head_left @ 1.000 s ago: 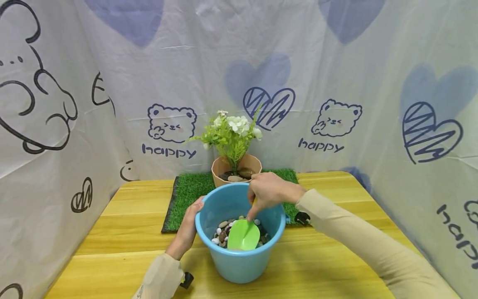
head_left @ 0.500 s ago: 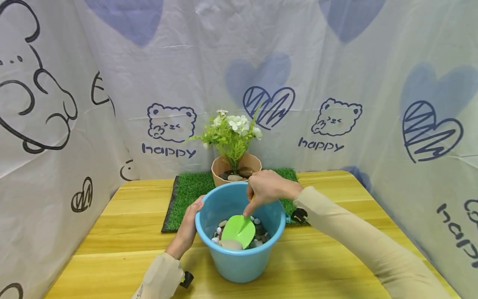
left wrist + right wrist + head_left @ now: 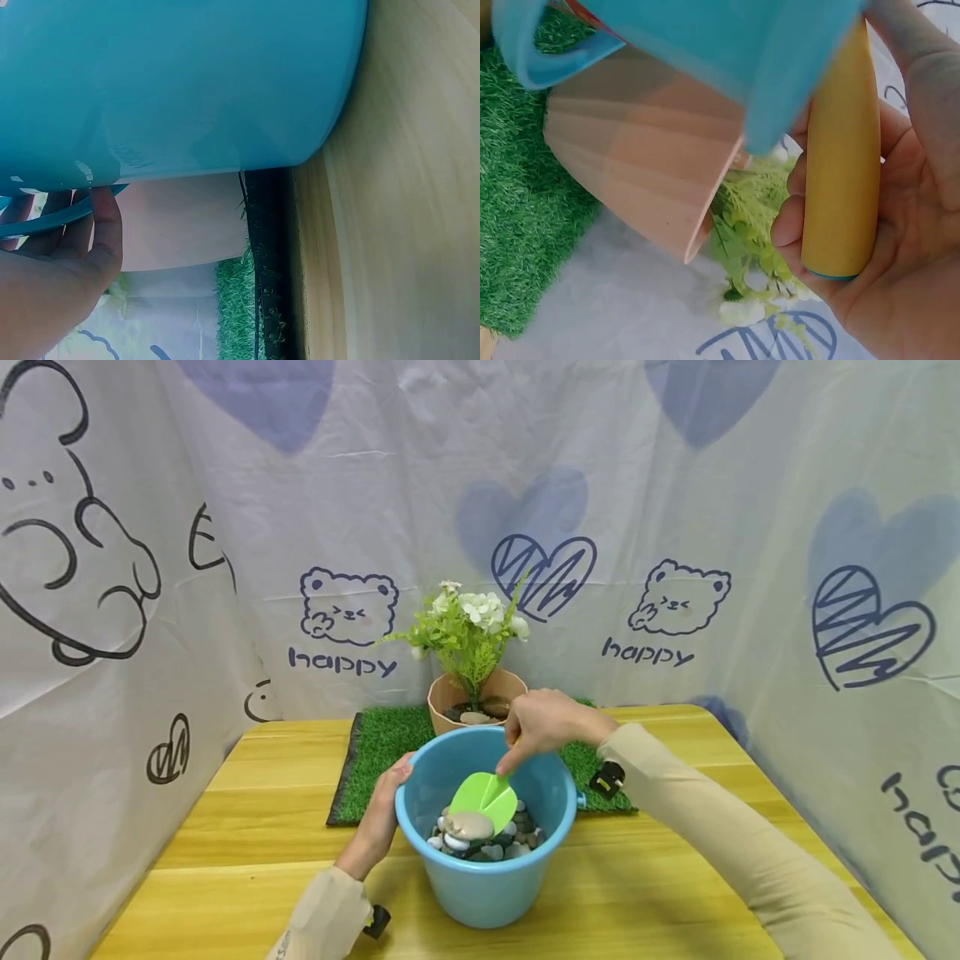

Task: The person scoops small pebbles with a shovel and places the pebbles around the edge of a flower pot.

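A blue bucket (image 3: 487, 897) stands on the table with mixed pebbles (image 3: 517, 850) in its bottom. At its left rim my left hand (image 3: 378, 814) holds on; in the left wrist view the fingers (image 3: 106, 225) bend around the rim. My right hand (image 3: 547, 723) grips a toy shovel, its green blade (image 3: 487, 793) inside the bucket. A large smooth beige stone (image 3: 469, 826) lies at the blade's lower end, above the pebbles. The right wrist view shows the shovel's yellow handle (image 3: 842, 172) lying across the palm, fingers curled round it.
Just behind the bucket, a peach flowerpot (image 3: 441, 718) with white flowers (image 3: 482, 610) and stones stands on a green turf mat (image 3: 390, 743). A printed cloth (image 3: 435, 510) encloses the wooden table (image 3: 247, 827) at the back and sides.
The shovel blade has moved up inside the bucket, and the beige stone shows more fully on it. My right hand has risen slightly. The left hand stays at the rim.
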`<move>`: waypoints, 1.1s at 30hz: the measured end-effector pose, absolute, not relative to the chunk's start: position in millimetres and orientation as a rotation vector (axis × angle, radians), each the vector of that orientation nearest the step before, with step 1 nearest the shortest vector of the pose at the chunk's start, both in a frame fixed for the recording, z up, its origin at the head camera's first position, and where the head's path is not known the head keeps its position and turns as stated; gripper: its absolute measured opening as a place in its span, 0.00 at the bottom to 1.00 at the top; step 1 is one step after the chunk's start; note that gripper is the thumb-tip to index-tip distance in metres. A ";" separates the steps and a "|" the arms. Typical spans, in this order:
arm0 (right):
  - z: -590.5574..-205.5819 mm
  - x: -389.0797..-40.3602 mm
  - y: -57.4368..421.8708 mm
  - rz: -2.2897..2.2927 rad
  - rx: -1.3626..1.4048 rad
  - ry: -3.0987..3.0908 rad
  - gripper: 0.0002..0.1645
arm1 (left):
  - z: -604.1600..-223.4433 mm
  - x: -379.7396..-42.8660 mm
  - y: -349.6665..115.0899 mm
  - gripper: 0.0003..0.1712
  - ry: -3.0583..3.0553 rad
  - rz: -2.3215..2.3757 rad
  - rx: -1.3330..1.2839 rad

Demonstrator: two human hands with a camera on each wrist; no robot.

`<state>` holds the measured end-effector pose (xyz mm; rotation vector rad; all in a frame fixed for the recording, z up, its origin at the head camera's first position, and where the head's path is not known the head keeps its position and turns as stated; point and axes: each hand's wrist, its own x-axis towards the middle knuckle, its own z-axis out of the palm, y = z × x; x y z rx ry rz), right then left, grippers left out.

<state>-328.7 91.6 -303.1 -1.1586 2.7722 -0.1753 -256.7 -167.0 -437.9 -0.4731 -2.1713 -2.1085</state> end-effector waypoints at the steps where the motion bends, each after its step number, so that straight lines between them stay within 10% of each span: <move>1: -301.8 -329.0 92.6 -0.179 -1.153 2.777 0.27 | -437.9 -256.7 -167.0 0.31 -2.173 -2.107 -0.471; 33: -297.7 -334.1 120.7 -0.259 -1.087 2.757 0.26 | -436.0 -254.3 -166.8 0.30 -2.179 -2.096 -0.480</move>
